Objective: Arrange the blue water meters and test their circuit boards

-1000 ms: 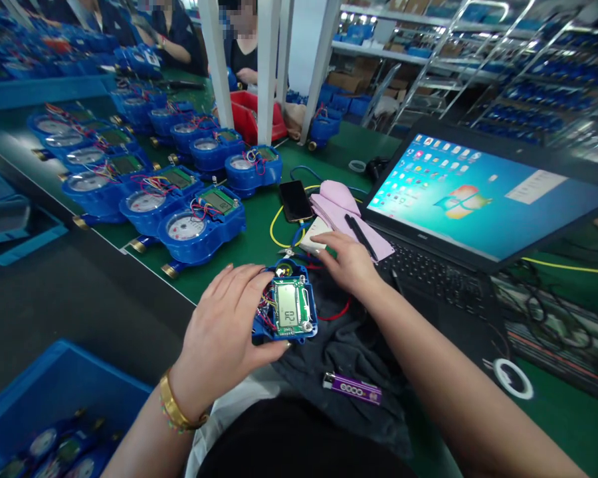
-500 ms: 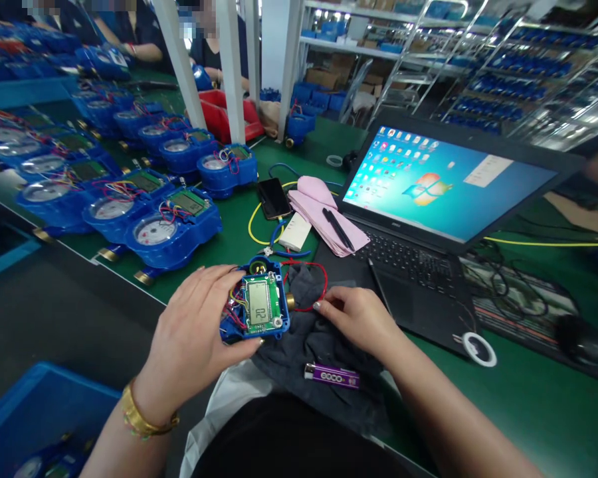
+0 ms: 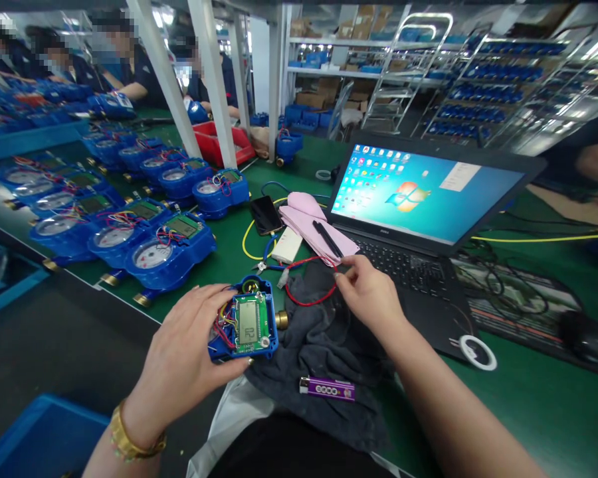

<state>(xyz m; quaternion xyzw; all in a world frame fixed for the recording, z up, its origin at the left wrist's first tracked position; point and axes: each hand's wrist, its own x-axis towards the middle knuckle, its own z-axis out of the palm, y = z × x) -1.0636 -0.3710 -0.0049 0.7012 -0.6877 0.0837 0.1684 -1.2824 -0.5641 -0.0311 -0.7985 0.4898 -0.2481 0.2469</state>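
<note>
My left hand (image 3: 179,345) is wrapped round a blue water meter (image 3: 270,345), its fingers over the far side and the thumb along the near side. The meter's green circuit board and small display face up, with coloured wires beside them and a brass pipe end pointing right. Pinched in my right hand (image 3: 371,292) is a looped red cable (image 3: 309,304). A pale connector (image 3: 282,279) on the cable's end hangs just beyond the meter, apart from it. Under both lies a dark grey cloth (image 3: 303,352), with a purple lighter (image 3: 327,389) on top.
An open laptop (image 3: 423,192) stands right, with a mouse (image 3: 588,338) beside it. Pink cloths (image 3: 303,216), pens, a phone (image 3: 266,216), a white box (image 3: 287,245) and pliers (image 3: 262,265) lie ahead. Several blue meters (image 3: 169,255) fill the left; people sit beyond.
My right hand has lifted away from the meter and risen toward the laptop with the red cable. The pale connector now shows. My left hand keeps its hold on the meter.
</note>
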